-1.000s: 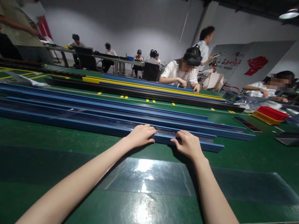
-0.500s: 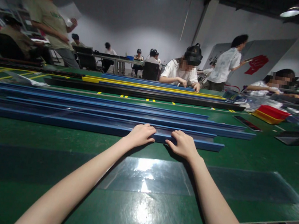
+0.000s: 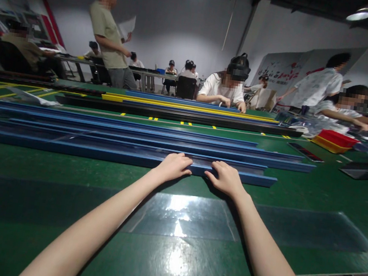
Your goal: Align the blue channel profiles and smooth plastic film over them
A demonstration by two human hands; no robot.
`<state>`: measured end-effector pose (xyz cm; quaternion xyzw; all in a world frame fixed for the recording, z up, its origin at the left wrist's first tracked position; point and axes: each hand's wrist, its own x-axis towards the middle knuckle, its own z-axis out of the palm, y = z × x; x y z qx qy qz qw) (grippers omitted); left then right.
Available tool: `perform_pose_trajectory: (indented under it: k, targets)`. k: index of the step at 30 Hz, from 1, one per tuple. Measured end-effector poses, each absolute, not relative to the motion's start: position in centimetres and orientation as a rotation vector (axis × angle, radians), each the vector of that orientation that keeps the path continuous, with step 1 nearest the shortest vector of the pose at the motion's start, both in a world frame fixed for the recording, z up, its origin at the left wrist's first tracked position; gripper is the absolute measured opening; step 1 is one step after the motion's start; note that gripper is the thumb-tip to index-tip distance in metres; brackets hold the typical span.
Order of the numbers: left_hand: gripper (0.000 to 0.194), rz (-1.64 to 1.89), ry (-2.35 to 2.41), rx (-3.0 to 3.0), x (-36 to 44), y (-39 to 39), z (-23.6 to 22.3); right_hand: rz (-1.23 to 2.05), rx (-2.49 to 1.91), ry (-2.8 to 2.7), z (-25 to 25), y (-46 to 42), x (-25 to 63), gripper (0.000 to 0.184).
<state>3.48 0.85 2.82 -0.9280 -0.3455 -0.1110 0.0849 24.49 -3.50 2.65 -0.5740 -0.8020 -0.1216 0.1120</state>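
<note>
A long blue channel strip (image 3: 67, 148) with raised edges lies across the green table, nearest to me of several alike. My left hand (image 3: 174, 166) grips its near wall, fingers curled over the top into the channel and the thumb on the front side. A short gap to the right, my right hand (image 3: 226, 178) holds the same wall in the same way. The fingertips of both hands are partly hidden inside the channel. Just behind it, another blue channel strip (image 3: 282, 163) runs parallel, apart from my hands.
Clear plastic film (image 3: 294, 227) lies flat on the green table (image 3: 93, 259) under my forearms. Farther back are a black strip (image 3: 180, 116), a yellow strip (image 3: 188, 107), a phone (image 3: 305, 151) and a red tray (image 3: 338, 139). Co-workers (image 3: 223, 86) sit and stand beyond.
Both my hands stay in place on the blue channel strip. In the background, two standing people have moved rightward, and a seated person at right now reaches forward.
</note>
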Motion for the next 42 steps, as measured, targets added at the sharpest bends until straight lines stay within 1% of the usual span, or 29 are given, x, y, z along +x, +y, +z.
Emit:
perform_pose_trajectory:
  k: [14, 31, 37, 42]
  targets:
    - [0.023, -0.275, -1.074, -2.749, 3.62, 0.73, 2.96, -0.258, -1.634, -2.354, 2.42, -3.45, 24.56, 0.032]
    - [0.02, -0.356, -1.099, -2.797, 3.59, 0.75, 2.81, -0.18, -1.602, -2.338, 2.63, -3.52, 24.49, 0.032]
    - [0.027, -0.434, -1.192, -2.81, 3.48, 0.92, 2.63, -0.196, -1.578, -2.344, 2.57, -3.54, 24.55, 0.033]
    - [0.03, -0.424, -1.26, -2.799, 3.49, 0.86, 2.75, -0.23, -1.575, -2.352, 2.43, -3.44, 24.71, 0.032]
